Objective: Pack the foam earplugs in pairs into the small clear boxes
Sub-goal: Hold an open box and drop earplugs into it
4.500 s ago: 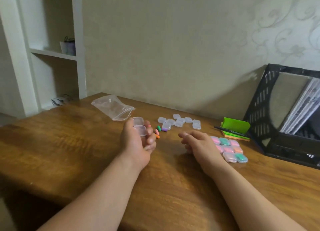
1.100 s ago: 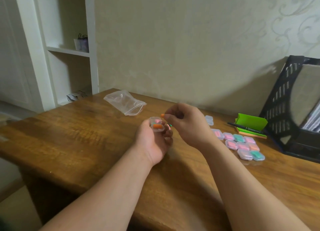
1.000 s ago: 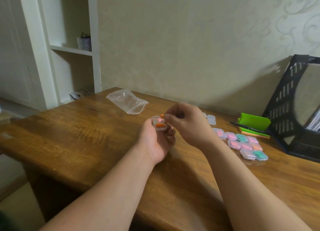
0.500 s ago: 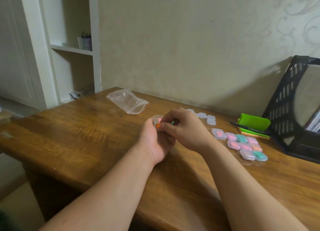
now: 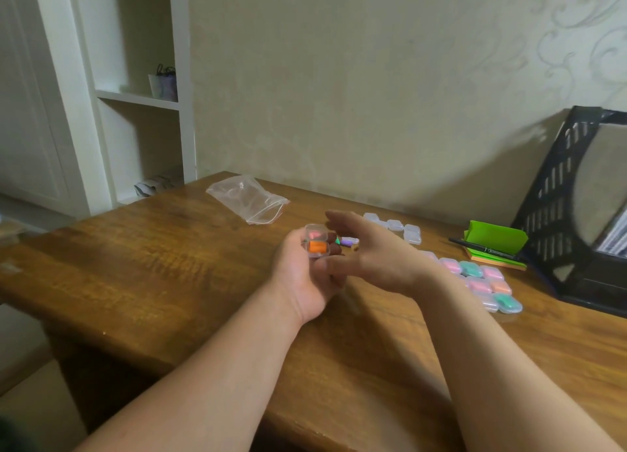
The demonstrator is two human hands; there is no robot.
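- The left hand (image 5: 302, 275) is curled round one small clear box (image 5: 316, 246), pinching it at the fingertips and holding it up off the table (image 5: 169, 248).
- Inside the box an orange earplug (image 5: 318, 247) lies crosswise, its long axis running left to right. A pink earplug (image 5: 315, 236) shows just beyond it, in the far half.
- I can't tell whether the lid is snapped down or only resting.
- The right hand (image 5: 376, 258) is wide open, fingers spread and loose, with nothing in it.
- Here's the relation that matters: the box sits immediately left of the right hand, almost at its thumb and forefinger. The free hand is also the nearer one to the lid.
- My read is that the box has its pair and closing it comes next, a short press from the right hand while the left steadies it.
- A purple earplug (image 5: 347, 241) and a green earplug (image 5: 338, 240) lie on the table just beyond the gap between the hands, partly hidden by the right hand's fingers and nearer to that hand.
- Empty boxes (image 5: 395, 226) wait beyond the right hand.
- Filled boxes (image 5: 481, 282) are grouped to the right of its wrist, so I'd guess this box ends up there.
- One risk is the foam springing up and stopping the lid from clicking shut.
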